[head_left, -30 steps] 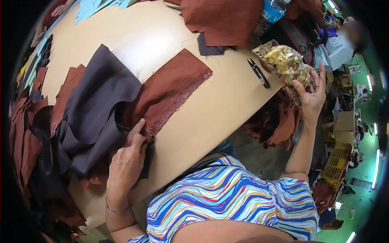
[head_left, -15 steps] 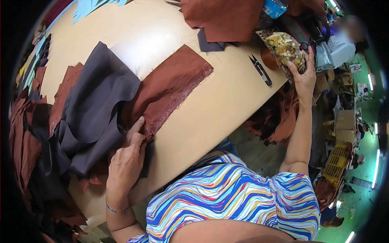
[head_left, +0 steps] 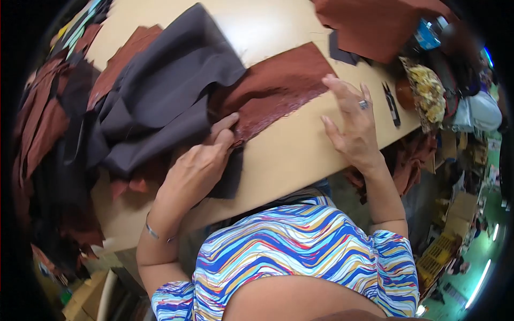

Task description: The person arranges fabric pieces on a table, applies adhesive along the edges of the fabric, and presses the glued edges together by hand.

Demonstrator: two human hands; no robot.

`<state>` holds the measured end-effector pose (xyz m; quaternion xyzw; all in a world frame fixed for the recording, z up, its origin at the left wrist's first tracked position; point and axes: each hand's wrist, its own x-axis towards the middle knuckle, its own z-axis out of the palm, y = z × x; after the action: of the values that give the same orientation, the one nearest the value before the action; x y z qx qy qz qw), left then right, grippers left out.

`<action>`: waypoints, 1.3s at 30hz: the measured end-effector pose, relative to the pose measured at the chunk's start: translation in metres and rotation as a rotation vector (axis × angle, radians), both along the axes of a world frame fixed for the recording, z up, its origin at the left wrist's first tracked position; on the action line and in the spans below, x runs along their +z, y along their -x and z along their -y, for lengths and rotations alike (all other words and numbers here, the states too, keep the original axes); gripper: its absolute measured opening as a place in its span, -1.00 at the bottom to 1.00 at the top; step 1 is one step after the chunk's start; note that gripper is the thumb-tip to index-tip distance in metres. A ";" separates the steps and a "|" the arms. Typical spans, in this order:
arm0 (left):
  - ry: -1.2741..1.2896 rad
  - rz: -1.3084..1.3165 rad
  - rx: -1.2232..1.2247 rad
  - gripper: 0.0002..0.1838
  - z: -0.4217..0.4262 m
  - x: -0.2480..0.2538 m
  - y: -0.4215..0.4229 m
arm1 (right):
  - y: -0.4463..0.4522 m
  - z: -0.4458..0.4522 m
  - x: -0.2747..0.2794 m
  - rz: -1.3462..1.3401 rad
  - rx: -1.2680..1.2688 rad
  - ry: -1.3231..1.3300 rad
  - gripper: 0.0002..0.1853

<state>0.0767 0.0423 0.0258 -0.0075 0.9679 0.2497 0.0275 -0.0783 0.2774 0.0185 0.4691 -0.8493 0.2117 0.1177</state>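
A reddish-brown piece of cloth [head_left: 284,75] with a frayed, shiny-looking lower edge lies on the table. My left hand [head_left: 201,163] is closed on its near left corner, the index finger lying along the cloth; the thumb is hidden. A large dark grey cloth [head_left: 155,91], rumpled and folded, spreads beside that hand and overlaps the brown piece. My right hand [head_left: 353,120], with a ring on one finger, hovers by the brown cloth's right end. Its fingers are spread and nothing is in them.
Black thread snips [head_left: 392,104] lie near the table's [head_left: 289,155] right edge, beside a yellow-and-cream patterned bundle [head_left: 425,93]. More brown cloth [head_left: 375,27] and a blue-labelled bottle [head_left: 426,35] are at the back right. Brown and dark cloths [head_left: 45,117] hang over the left side.
My right hand has left the yellow patterned bundle and come left to the brown cloth's end. My left hand stays on the cloth's corner. The view has shifted, moving the table contents rightward.
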 end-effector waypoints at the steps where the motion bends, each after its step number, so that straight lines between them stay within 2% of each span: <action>1: 0.008 0.011 0.003 -0.85 -0.001 0.000 -0.002 | 0.003 0.013 0.001 -0.044 0.014 -0.063 -0.23; 2: 0.019 0.027 0.011 -0.85 -0.001 0.003 -0.005 | 0.005 0.025 0.002 -0.085 0.035 -0.121 -0.22; 5: 0.082 0.042 -0.024 -0.79 -0.006 0.020 -0.017 | 0.022 0.036 0.005 0.026 0.013 -0.141 -0.28; 7: -0.209 -0.196 -0.082 -0.78 -0.008 0.021 -0.025 | 0.034 0.036 0.008 0.082 0.018 -0.128 -0.35; 8: -0.451 -0.350 -0.111 -0.78 -0.006 0.022 -0.028 | 0.041 0.035 0.010 0.119 0.033 -0.098 -0.40; 9: -0.693 -0.374 -0.194 -0.80 -0.007 0.035 -0.028 | 0.048 0.034 0.008 0.078 0.021 0.003 -0.44; 10: -0.941 -0.402 -0.280 -0.82 -0.010 0.050 -0.026 | 0.052 0.033 0.001 0.170 -0.018 0.134 -0.48; 11: -1.293 -0.332 -0.407 -0.82 -0.019 0.062 -0.022 | 0.056 0.033 -0.006 0.255 -0.050 0.276 -0.52; 12: -1.543 -0.306 -0.501 -0.82 -0.031 0.072 -0.015 | 0.058 0.035 -0.012 0.467 -0.103 0.428 -0.54; 13: -1.790 -0.261 -0.603 -0.81 -0.042 0.082 -0.009 | 0.060 0.035 -0.017 0.482 -0.088 0.441 -0.55; 16: -2.203 -0.148 -0.659 -0.74 -0.071 0.119 0.000 | 0.058 0.030 -0.021 0.460 -0.128 0.367 -0.56; 18: -2.345 -0.082 -0.687 -0.72 -0.074 0.132 0.008 | 0.065 0.029 -0.021 0.458 -0.147 0.349 -0.55; 20: -2.398 -0.044 -0.717 -0.72 -0.078 0.135 0.010 | 0.068 0.025 -0.028 0.518 -0.136 0.384 -0.55; 22: -2.499 0.025 -0.708 -0.73 -0.103 0.132 0.014 | 0.062 0.029 -0.027 0.448 -0.115 0.323 -0.55; 24: -2.467 0.388 -0.753 -0.72 -0.119 0.140 0.043 | 0.068 0.029 -0.020 0.329 -0.087 0.248 -0.54; 25: -2.339 0.716 -0.773 -0.71 -0.117 0.156 0.067 | 0.067 0.029 -0.022 0.267 -0.082 0.215 -0.54; 27: -2.342 0.775 -0.872 -0.68 -0.115 0.154 0.066 | 0.062 0.029 -0.022 0.255 -0.081 0.197 -0.56; 28: -2.472 0.504 -0.955 -0.66 -0.107 0.135 0.044 | 0.059 0.030 -0.022 0.270 -0.093 0.199 -0.56; 30: -2.595 0.288 -0.942 -0.63 -0.099 0.132 0.024 | 0.056 0.031 -0.019 0.288 -0.104 0.194 -0.56; 31: -2.609 0.370 -0.847 -0.63 -0.096 0.140 0.021 | 0.059 0.030 -0.023 0.344 -0.102 0.223 -0.55; 33: -2.609 0.362 -0.897 -0.61 -0.102 0.138 0.024 | 0.059 0.029 -0.025 0.348 -0.101 0.221 -0.56; 34: -2.602 0.258 -1.038 -0.61 -0.117 0.127 0.030 | 0.060 0.029 -0.024 0.345 -0.095 0.217 -0.56; 36: -2.572 0.153 -1.121 -0.61 -0.120 0.122 0.031 | 0.064 0.030 -0.023 0.257 -0.093 0.181 -0.57; 37: -2.575 0.145 -1.049 -0.60 -0.116 0.125 0.022 | 0.061 0.028 -0.024 0.225 -0.095 0.154 -0.57; 39: -2.579 0.128 -0.940 -0.60 -0.118 0.128 0.012 | 0.057 0.031 -0.024 0.328 -0.108 0.212 -0.57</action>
<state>0.0650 0.1600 0.1539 0.3371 -0.0392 0.9301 0.1404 -0.1349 0.2467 -0.0054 0.3669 -0.8541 0.3667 0.0376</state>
